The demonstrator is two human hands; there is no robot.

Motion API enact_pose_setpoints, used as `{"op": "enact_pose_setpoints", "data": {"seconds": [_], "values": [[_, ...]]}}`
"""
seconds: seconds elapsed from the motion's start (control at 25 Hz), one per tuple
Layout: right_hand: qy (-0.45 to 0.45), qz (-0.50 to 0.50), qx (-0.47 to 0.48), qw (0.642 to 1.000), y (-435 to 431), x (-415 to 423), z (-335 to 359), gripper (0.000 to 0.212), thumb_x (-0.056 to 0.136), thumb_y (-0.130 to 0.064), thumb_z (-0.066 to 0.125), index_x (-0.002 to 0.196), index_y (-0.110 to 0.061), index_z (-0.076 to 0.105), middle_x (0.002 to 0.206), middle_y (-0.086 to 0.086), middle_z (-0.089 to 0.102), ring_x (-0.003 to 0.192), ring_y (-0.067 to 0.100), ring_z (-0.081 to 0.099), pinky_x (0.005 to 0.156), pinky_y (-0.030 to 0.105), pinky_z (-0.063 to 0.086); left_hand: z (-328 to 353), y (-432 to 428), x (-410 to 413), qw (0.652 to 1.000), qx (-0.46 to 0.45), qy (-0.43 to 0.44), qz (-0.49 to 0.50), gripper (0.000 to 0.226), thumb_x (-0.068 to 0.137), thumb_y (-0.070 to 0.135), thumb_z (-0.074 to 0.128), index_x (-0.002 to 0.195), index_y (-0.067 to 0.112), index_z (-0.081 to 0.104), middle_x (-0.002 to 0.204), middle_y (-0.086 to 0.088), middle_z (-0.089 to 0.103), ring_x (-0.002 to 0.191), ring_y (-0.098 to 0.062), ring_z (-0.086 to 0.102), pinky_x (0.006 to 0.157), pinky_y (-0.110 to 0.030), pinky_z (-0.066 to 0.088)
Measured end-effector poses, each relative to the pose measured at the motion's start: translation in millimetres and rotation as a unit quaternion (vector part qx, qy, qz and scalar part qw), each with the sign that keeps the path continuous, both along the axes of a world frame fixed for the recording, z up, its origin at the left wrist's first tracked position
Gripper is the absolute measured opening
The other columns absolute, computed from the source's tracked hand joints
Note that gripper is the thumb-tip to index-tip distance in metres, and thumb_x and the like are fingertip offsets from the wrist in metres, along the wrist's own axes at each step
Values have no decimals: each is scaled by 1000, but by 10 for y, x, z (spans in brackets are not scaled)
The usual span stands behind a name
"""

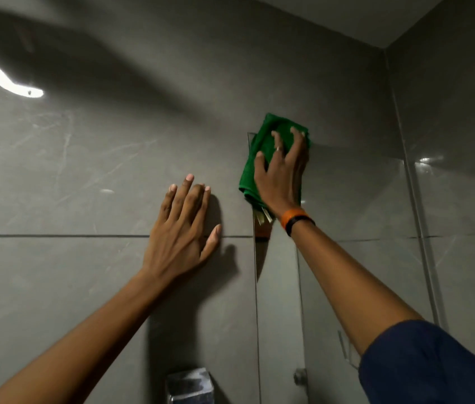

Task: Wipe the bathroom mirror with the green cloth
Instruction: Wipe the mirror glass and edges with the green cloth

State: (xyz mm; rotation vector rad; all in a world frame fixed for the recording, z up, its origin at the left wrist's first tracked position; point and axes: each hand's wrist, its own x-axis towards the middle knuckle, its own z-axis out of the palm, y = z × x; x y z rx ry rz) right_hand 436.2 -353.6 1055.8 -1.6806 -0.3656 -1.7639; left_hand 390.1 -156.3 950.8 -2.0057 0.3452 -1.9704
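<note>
The folded green cloth [259, 158] is pressed flat against the top left corner of the mirror [347, 199], which is mounted on the grey tiled wall and reflects the same grey tiles. My right hand [281, 176] lies spread over the cloth and holds it against the glass; it wears a ring and an orange and black wristband. The cloth's upper edge reaches a little above the mirror's top edge. My left hand [182, 228] rests flat on the wall tile just left of the mirror, fingers apart, holding nothing.
The grey tiled wall [70, 170] has a horizontal grout line at hand height and a bright light reflection at upper left. A chrome fixture [189, 384] sits at the bottom centre. The side wall meets the mirror wall in a corner at right.
</note>
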Motion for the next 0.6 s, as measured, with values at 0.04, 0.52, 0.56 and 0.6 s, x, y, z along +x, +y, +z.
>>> {"op": "enact_pose_setpoints", "data": {"seconds": [0.04,0.52,0.56,0.6], "values": [[9,-51,-18,998,-30,34,-77,58,98,-43,48,151,-20,40,164,15,24,154,33,14,126,62,5,14,51,-12,1000,-1,0,7,74,101,49,29,151,-6,37,155,-29,41,153,-41,24,125,-56,22],[1,83,36,996,418,-82,301,62,100,-36,52,154,-14,34,167,9,26,156,28,14,128,49,14,49,150,-53,999,-19,50,3,88,98,65,21,158,1,20,168,-20,15,158,-32,2,129,-50,7],[-2,105,26,994,474,-126,378,60,99,-34,54,153,-14,37,166,9,27,155,27,16,128,49,15,76,176,-87,999,-22,50,4,89,97,66,21,159,1,19,168,-20,14,158,-31,1,129,-49,6],[-5,127,15,992,527,-173,438,59,98,-32,56,152,-14,39,165,9,29,155,27,17,127,48,17,114,221,-137,999,-25,47,11,89,97,66,21,159,1,18,168,-20,14,158,-31,1,129,-49,6]]}}
